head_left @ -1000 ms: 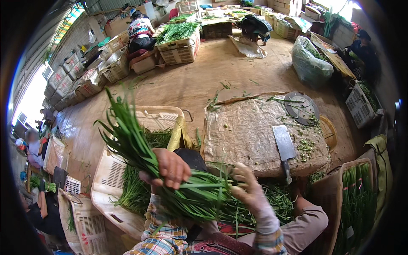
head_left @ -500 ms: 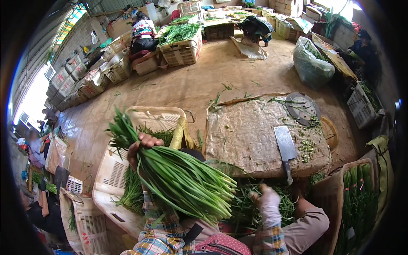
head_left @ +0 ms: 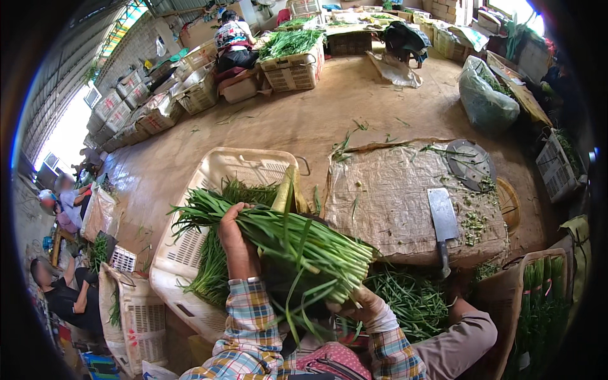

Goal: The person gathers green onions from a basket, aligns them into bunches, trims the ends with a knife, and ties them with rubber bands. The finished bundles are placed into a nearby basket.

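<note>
My left hand (head_left: 237, 244) is closed around a large bunch of garlic chives (head_left: 310, 244). The green leaf tips point left and the pale stem ends point right, with a few loose leaves hanging below. Against the lower stem ends, my right hand (head_left: 360, 305) has its fingers curled in, partly hidden by the stems. A cream plastic crate (head_left: 174, 269) with more chives stands under and left of the bunch. Loose green leaves (head_left: 411, 304) lie in a heap below my right hand. A cleaver (head_left: 442, 215) rests on the sheet-covered board (head_left: 380, 196), apart from both hands.
A round grey disc (head_left: 472, 164) lies at the board's far right corner. At the right stands a crate (head_left: 510, 316) of upright, banded chives. A bulging plastic bag (head_left: 486, 98) sits beyond the board. Other people work by crates at the left and far side.
The bunch has swung to lie more level, its stem ends now at my right hand. My right hand has risen from the leaf heap to the stems. The view has turned slightly left.
</note>
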The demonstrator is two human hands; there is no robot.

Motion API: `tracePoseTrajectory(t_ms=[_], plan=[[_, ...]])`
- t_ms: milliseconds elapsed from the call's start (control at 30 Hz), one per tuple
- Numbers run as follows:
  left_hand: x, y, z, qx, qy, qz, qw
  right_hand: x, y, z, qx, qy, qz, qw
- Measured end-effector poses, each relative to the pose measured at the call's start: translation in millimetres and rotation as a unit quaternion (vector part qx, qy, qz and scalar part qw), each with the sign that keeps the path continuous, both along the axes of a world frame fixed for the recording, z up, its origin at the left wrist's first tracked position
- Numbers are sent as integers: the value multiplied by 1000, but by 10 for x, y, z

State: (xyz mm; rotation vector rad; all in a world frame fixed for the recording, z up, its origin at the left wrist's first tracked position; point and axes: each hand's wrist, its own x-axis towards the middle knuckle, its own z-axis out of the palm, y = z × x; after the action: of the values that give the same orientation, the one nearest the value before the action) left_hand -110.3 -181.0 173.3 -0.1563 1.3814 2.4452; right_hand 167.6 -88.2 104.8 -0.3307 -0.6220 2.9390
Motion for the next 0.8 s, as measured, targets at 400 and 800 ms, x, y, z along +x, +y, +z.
tracePoseTrajectory(t_ms=[400, 800], plan=[[-237, 408, -253, -212, 123, 232, 941, 562, 371, -204, 265, -266, -177, 910], [-400, 866, -274, -220, 134, -40, 966, -844, 359, -408, 524, -126, -338, 772]])
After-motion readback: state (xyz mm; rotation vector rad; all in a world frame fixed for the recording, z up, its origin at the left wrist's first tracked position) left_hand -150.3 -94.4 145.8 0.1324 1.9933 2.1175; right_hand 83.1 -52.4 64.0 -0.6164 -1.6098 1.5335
